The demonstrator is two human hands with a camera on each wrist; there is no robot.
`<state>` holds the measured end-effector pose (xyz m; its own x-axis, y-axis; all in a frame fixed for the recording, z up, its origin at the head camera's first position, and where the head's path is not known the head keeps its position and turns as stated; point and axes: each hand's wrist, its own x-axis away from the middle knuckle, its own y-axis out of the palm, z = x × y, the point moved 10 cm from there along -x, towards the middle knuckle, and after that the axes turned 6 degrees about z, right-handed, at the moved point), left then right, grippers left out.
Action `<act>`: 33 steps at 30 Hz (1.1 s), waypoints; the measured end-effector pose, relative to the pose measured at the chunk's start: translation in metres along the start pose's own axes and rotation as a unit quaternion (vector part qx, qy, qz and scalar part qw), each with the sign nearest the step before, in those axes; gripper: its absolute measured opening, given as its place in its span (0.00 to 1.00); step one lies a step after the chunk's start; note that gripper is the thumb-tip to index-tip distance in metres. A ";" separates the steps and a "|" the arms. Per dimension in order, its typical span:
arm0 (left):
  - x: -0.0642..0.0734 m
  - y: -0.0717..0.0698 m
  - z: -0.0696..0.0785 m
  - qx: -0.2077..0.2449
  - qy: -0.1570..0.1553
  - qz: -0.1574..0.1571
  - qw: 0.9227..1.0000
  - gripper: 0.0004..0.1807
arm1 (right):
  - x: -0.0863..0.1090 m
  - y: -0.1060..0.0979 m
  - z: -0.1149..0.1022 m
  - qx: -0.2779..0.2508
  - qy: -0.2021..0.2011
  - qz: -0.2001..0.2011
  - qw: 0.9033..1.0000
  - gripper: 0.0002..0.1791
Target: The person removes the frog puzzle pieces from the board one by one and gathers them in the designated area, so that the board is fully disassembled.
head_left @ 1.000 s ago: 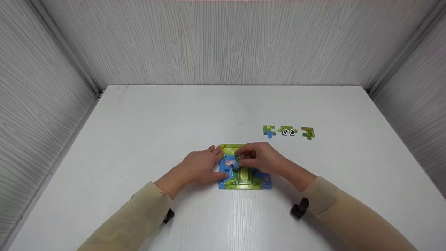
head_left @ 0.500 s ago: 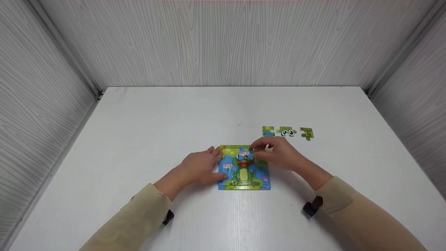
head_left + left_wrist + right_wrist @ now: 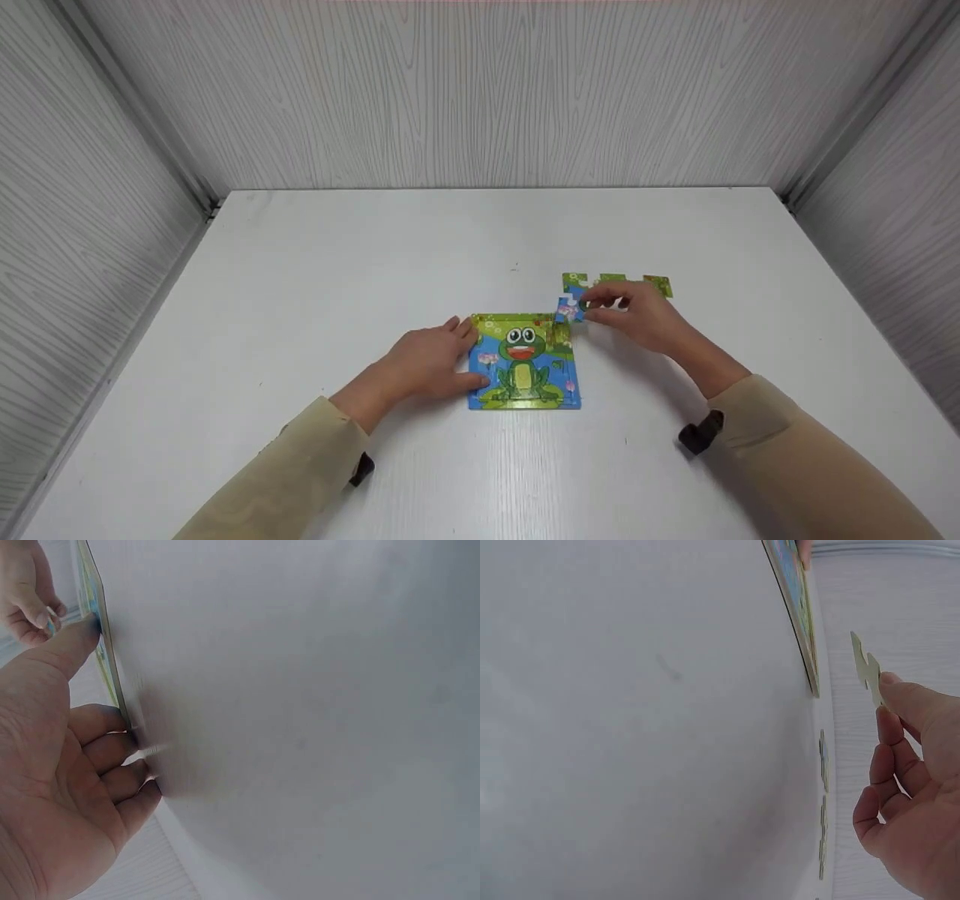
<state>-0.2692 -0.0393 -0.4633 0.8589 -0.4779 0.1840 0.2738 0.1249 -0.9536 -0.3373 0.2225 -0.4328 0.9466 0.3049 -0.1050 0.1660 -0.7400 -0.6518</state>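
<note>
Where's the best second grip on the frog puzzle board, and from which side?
Probably the lower part of its right edge, coming from the right: the thin frog puzzle board lies flat, that edge is straight and uncovered there, and the left hand rests on the opposite edge.

**Pieces Half Covered by a Hand**

In the head view, the lower parts of the middle piece (image 3: pixel 613 277) and the right piece (image 3: pixel 660 285) are hidden by the right hand (image 3: pixel 643 315); the left piece (image 3: pixel 574 282) is partly covered by the held piece (image 3: pixel 567 310). Part of the left edge of the board (image 3: pixel 524 371) is covered by the left hand (image 3: pixel 427 361). Both sleeves (image 3: pixel 277 465) are cut off below. In each wrist view, the board is cropped at the top. In the right one, the loose pieces are seen edge-on, their faces hidden.
</note>
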 end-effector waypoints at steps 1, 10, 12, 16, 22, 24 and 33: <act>0.000 0.000 0.000 0.001 -0.001 0.000 1.000 0.50 | 0.000 -0.002 0.003 0.003 0.003 0.002 1.000 0.13; 0.002 -0.001 0.001 0.007 -0.006 0.000 1.000 0.50 | 0.000 -0.010 0.028 0.007 0.038 0.008 0.999 0.14; 0.002 -0.001 0.001 0.009 -0.007 0.002 1.000 0.50 | 0.000 -0.010 0.030 0.005 0.040 0.006 0.999 0.13; 0.001 -0.003 0.000 0.010 -0.005 0.008 1.000 0.50 | 0.000 -0.008 0.032 0.000 0.041 0.002 0.999 0.14; -0.001 -0.005 -0.002 0.017 0.002 0.023 1.000 0.49 | 0.000 -0.008 0.037 -0.002 0.047 0.003 0.999 0.13; 0.000 -0.005 -0.004 0.026 -0.003 0.024 0.999 0.49 | 0.000 -0.008 0.039 -0.002 0.048 0.004 0.999 0.13; 0.002 -0.005 -0.010 0.052 -0.010 0.022 0.998 0.49 | -0.001 -0.005 0.040 0.003 0.061 0.001 0.998 0.14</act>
<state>-0.2733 -0.0499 -0.4609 0.8791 -0.4529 0.1486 0.2789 0.2358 -0.9309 -0.3505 0.2497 -0.4599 0.9734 0.2287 -0.0148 0.1632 -0.7370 -0.6559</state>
